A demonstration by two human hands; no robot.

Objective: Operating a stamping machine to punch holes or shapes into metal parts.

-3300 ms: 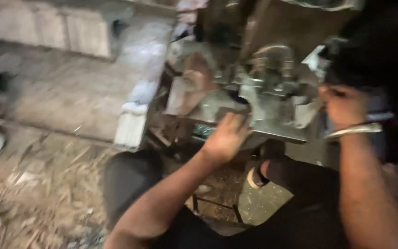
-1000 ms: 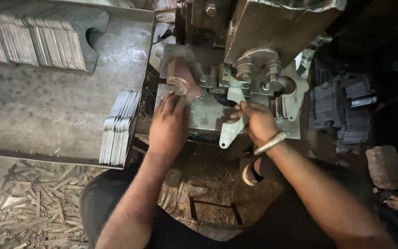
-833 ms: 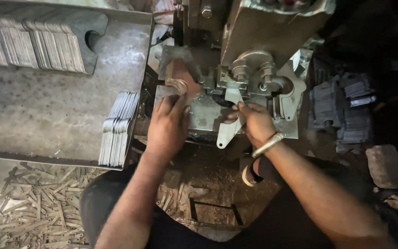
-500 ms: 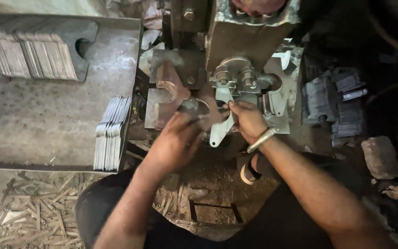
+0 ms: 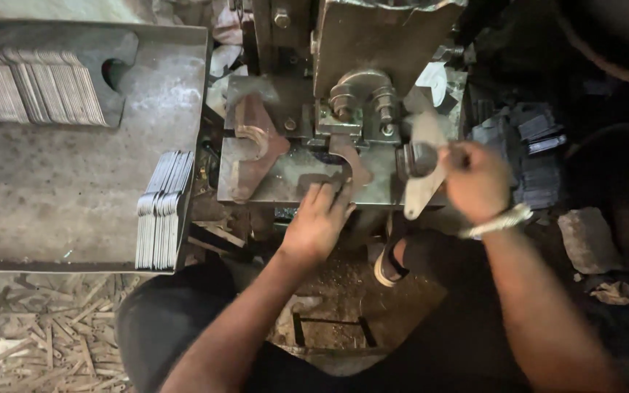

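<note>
The flat metal blank [image 5: 425, 178] is a pale grey, elongated plate with a round hole in its wide upper part and a tapered, rounded lower tip. It stands nearly upright, tilted slightly with its tip pointing down and left, at the right edge of the press bed [image 5: 300, 182], pinched at its upper part by the right hand [image 5: 478, 180]. Motion blurs its outline. On the press bed, just under the die, lies a curved, rust-brown metal piece [image 5: 354, 164], hook-shaped and flat against the grey plate. The fingertips [image 5: 333, 195] of the left hand [image 5: 318, 222] rest touching it at its near end.
</note>
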